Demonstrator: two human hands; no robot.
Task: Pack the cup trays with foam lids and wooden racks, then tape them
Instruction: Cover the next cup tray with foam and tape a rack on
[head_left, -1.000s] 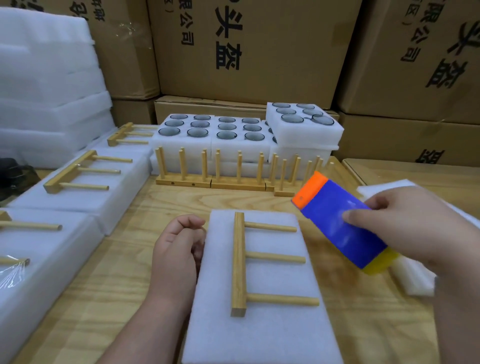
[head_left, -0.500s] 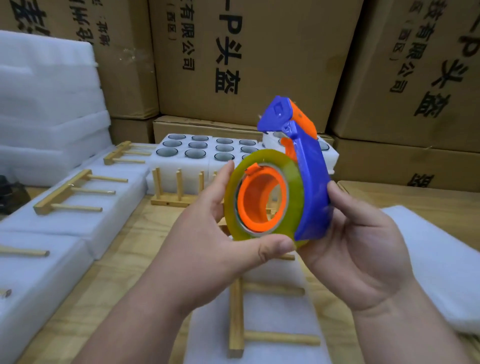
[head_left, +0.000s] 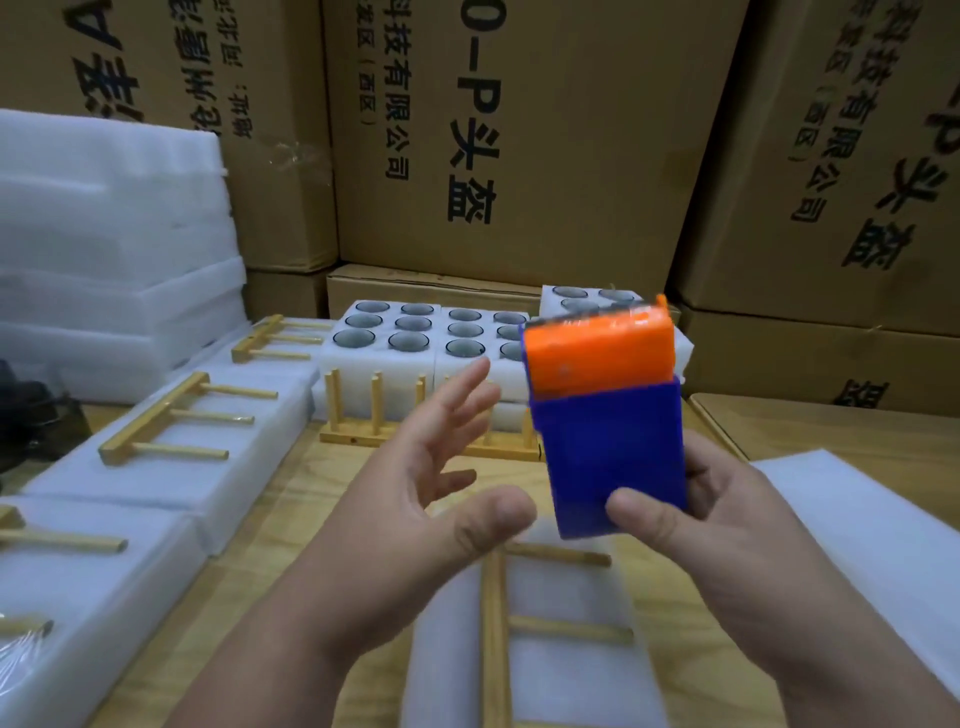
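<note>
Blue and orange dispenser (head_left: 608, 415) stands upright in the right hand (head_left: 727, 525), thumb and fingers gripping it. Left hand (head_left: 415, 483) is beside it, fingers spread, holding nothing, above a foam lid (head_left: 571, 665) carrying 1 rack (head_left: 496, 623).

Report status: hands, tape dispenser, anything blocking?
Right hand grips tape dispenser, raised. Left hand open, beside it. Foam lid with wooden rack below, unobstructed.

Stacked brown cardboard boxes (head_left: 498, 135) with black printed characters stand behind the wooden table (head_left: 311, 499), a dark object (head_left: 31, 415) at left.
</note>
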